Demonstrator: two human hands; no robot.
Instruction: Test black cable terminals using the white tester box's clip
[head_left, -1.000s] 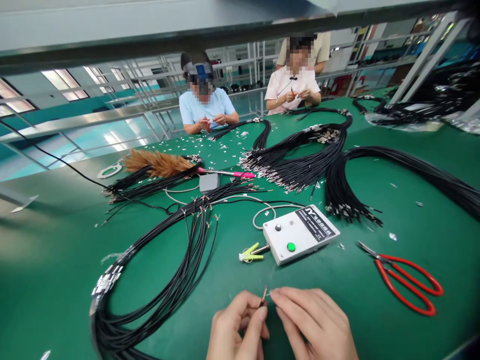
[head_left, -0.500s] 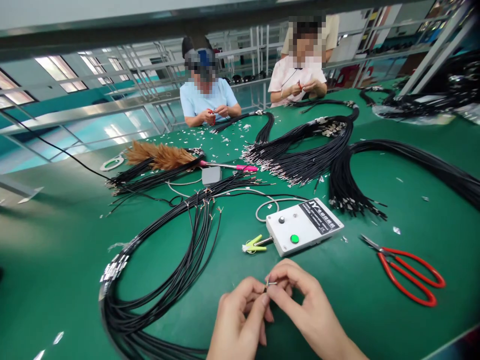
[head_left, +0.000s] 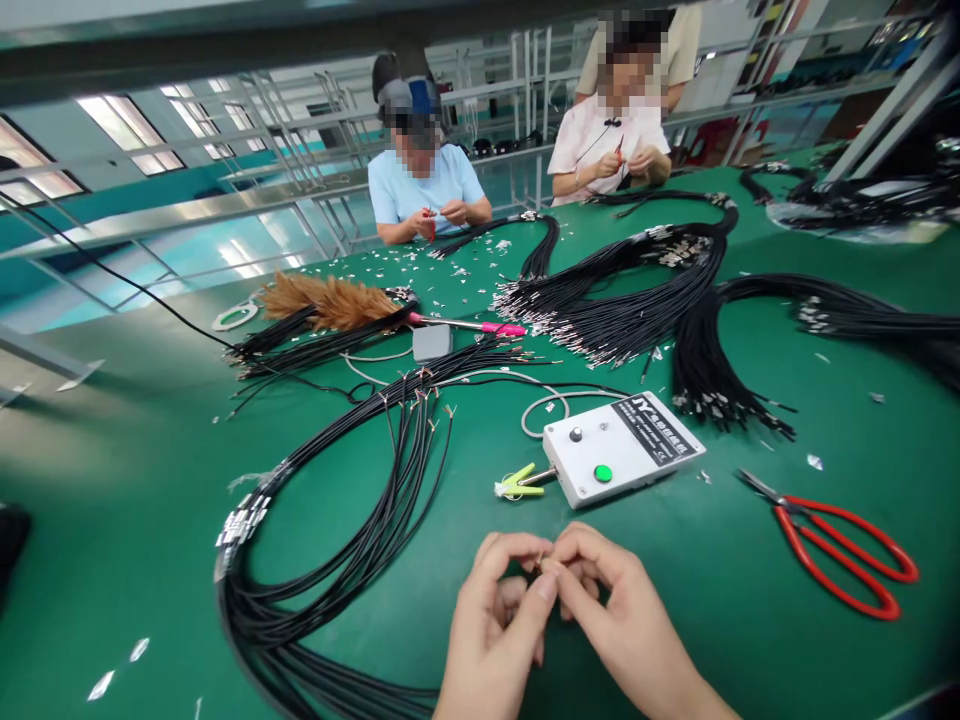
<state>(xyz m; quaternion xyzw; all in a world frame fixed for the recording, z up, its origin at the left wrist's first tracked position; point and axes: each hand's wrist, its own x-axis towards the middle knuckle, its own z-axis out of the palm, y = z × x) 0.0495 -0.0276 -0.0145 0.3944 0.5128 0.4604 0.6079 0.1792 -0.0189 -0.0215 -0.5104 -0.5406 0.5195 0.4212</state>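
Note:
Fingertips meeting at the bottom centre, my left hand and my right hand both pinch the small end of a wire. Most of that wire is hidden by the fingers. Just beyond them lies a white control box with a green button, a black knob and a yellow-green clip on its left side. To the left, a looped bundle of black cables runs down to the bottom edge. Red-handled cutters rest to the right of my hands.
Several black cable bundles spread across the green table. A brown duster with a pink handle and a small grey block lie behind the box. Other people sit across the table, their hands holding red-handled tools.
The whole view has shifted, so most things sit slightly farther right. My fingertips are closer together, and the wire end between them shows less.

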